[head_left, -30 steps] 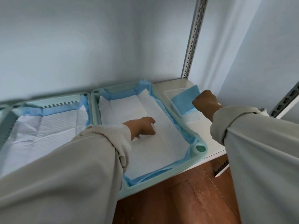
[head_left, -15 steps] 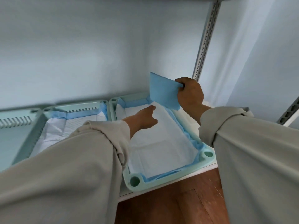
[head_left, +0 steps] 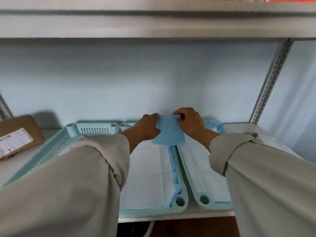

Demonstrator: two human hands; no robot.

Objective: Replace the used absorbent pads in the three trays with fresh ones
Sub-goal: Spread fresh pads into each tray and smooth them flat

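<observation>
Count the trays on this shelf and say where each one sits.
3. The left tray is largely behind the left sleeve, its liner unseen. The middle tray and right tray sit side by side, both lined with white pads. Sleeves may hide more.

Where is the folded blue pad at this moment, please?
Centre of the head view: the folded blue pad hangs between the left hand and right hand, above the two lined trays.

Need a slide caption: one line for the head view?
Both hands, left hand and right hand, hold a folded blue pad by its top edge above two lined trays.
</observation>
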